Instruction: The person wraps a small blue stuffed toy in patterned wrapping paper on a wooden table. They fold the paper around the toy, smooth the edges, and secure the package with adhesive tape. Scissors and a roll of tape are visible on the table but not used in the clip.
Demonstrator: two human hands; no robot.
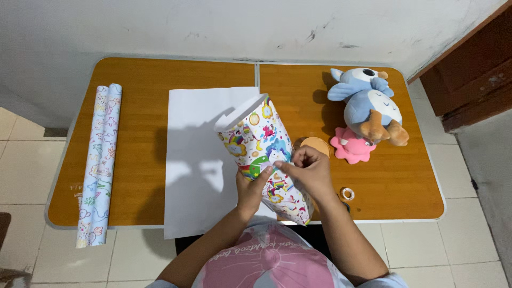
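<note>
Colourful cartoon-printed wrapping paper covers the box (pixel 264 160) that both hands grip above the table's front edge, tilted with its open white end toward the back. Fingertips of the right hand (pixel 309 172) pinch the paper at a seam on the box's side; the left hand (pixel 250 189) clasps the box from below, thumb pressed up against the paper. Under the box lies a white sheet (pixel 197 160), overhanging the front edge of the wooden table (pixel 138 106). Two paper rolls (pixel 98 160) lie along the left edge. Near the right back corner sits a blue plush owl (pixel 368 104) touching a pink plush (pixel 352 149); a tape ring (pixel 347 193) rests near the front right.
</note>
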